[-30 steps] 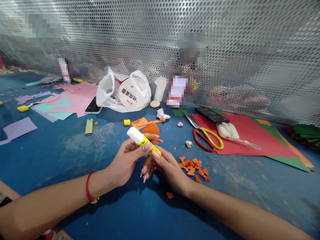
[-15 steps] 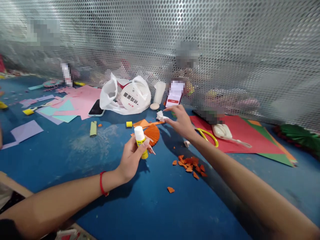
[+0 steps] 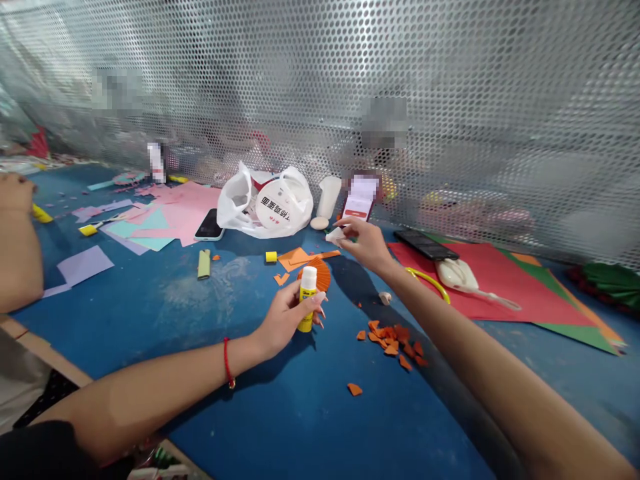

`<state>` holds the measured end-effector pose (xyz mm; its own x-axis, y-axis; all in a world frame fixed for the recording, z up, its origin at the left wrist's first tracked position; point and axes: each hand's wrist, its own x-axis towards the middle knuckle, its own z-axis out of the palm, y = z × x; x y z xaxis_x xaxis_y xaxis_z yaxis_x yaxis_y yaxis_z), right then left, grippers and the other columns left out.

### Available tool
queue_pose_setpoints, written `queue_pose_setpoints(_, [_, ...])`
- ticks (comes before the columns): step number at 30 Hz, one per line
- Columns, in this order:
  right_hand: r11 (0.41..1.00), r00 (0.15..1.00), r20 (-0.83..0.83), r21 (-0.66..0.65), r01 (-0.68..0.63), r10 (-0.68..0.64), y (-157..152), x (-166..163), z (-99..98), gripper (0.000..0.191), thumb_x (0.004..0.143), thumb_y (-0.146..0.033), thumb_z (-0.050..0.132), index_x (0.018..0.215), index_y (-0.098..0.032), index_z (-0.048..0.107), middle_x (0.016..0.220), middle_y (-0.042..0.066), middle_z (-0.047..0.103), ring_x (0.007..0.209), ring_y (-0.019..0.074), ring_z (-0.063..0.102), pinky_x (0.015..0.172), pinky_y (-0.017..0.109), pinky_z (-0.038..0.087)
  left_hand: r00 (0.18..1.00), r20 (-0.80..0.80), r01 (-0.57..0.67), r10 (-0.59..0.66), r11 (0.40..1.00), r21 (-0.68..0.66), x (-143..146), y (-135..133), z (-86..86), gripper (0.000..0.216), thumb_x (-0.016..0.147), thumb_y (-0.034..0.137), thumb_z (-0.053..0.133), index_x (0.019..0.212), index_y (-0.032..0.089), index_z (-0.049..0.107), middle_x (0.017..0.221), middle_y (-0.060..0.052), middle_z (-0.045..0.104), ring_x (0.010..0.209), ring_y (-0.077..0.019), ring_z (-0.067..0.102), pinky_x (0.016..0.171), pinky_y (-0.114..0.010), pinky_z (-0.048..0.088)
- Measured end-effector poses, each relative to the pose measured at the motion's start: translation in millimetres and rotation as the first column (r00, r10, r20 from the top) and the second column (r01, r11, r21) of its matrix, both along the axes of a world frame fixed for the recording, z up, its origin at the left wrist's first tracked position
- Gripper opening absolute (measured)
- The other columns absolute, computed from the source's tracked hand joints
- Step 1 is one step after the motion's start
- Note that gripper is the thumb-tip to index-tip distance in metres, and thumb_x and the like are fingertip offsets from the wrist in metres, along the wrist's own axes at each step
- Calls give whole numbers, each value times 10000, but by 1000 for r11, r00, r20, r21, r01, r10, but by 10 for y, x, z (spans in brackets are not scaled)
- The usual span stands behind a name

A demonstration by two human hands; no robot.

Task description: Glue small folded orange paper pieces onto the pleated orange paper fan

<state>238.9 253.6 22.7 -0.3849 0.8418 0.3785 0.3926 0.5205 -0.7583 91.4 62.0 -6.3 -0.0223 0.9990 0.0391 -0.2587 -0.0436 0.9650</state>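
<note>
Upright in my left hand point(image 3: 290, 310) is a yellow glue stick point(image 3: 307, 313) with a white top, my fingers wrapped round it. Just behind it an orange pleated paper fan point(image 3: 323, 270) shows; whether my left fingers touch it I cannot tell. My right hand point(image 3: 367, 245) reaches to the back of the table and pinches a piece of crumpled white tissue point(image 3: 335, 235). A small yellow cap point(image 3: 271, 257) and folded orange paper point(image 3: 294, 257) lie beyond my left hand. Torn orange paper bits point(image 3: 390, 339) are scattered below my right forearm.
A white plastic bag point(image 3: 235, 212), a white tube point(image 3: 329, 195) and a phone point(image 3: 359, 197) stand along the perforated metal panel point(image 3: 300, 80). Yellow-handled scissors point(image 3: 431, 283) and red paper point(image 3: 530, 287) lie right. Another person's arm point(image 3: 17, 247) rests at far left.
My right fingers, spread around the tissue before, have closed on it. The view has swung left, bringing another person's arm into sight. My left hand still holds the glue stick.
</note>
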Motion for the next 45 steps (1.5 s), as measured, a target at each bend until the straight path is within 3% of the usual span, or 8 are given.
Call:
queue_pose_setpoints(5, [963,940,-337,-264,-52,-42,-596,104,28,474,686,-367,696,1119,-186,628,1019,79,725,845,200,667,718,316,503,1000,4,-11,11,1000,1,13,-8,-8,415,752,491,762,862,151,551,690,8,609,499,-66,520,483,-200,452])
queue_pose_setpoints(9, [844,913,-408,-495,-207,-15,-1047,60,-12,418,642,-329,748,1023,-174,669,927,75,739,738,176,666,660,302,503,999,17,43,-43,999,-15,23,-24,-11,444,746,510,756,909,164,531,628,27,596,440,-69,477,413,-197,415])
queue_pose_setpoints(13, [735,868,-496,-581,-350,21,-1299,-21,63,439,652,-292,770,1061,-170,665,936,55,743,800,161,658,742,292,495,998,25,54,-53,998,-37,15,-24,-23,388,776,466,741,908,167,532,598,54,538,456,-69,478,434,-193,404])
queue_pose_setpoints(15, [717,842,-540,-585,-379,4,-1354,-36,97,412,659,-284,781,1037,-169,664,922,41,740,816,154,650,760,282,477,998,26,50,-49,998,-42,9,-17,-28,363,764,430,754,882,163,537,585,61,517,474,-66,474,468,-196,409])
queue_pose_setpoints(19, [754,842,-538,-568,-329,-37,-1354,-29,84,329,657,-279,780,940,-161,660,884,37,734,790,154,642,746,287,470,996,23,90,-88,993,-78,15,-16,-16,342,719,367,784,831,152,542,609,51,522,515,-68,481,515,-208,407])
queue_pose_setpoints(25, [773,854,-518,-562,-295,-51,-1388,-11,80,290,666,-283,779,915,-178,675,885,36,742,801,159,659,761,295,487,989,36,150,-147,982,-114,17,-21,13,363,746,392,735,956,158,553,677,38,533,588,-91,513,577,-238,441])
queue_pose_setpoints(36, [807,846,-517,-552,-209,-134,-1558,-12,51,307,685,-331,788,928,-161,709,842,64,768,805,210,711,754,337,543,990,-31,137,-137,991,-4,47,-20,-80,398,784,371,733,1082,177,554,763,24,504,645,-99,468,606,-239,440])
queue_pose_setpoints(45, [877,864,-494,-453,-161,-97,-1654,-3,-2,257,753,-355,781,933,-180,726,900,73,785,819,216,739,751,331,578,996,-56,80,-76,994,80,30,25,-145,467,770,469,762,1069,163,574,824,-4,535,687,-116,459,601,-238,419])
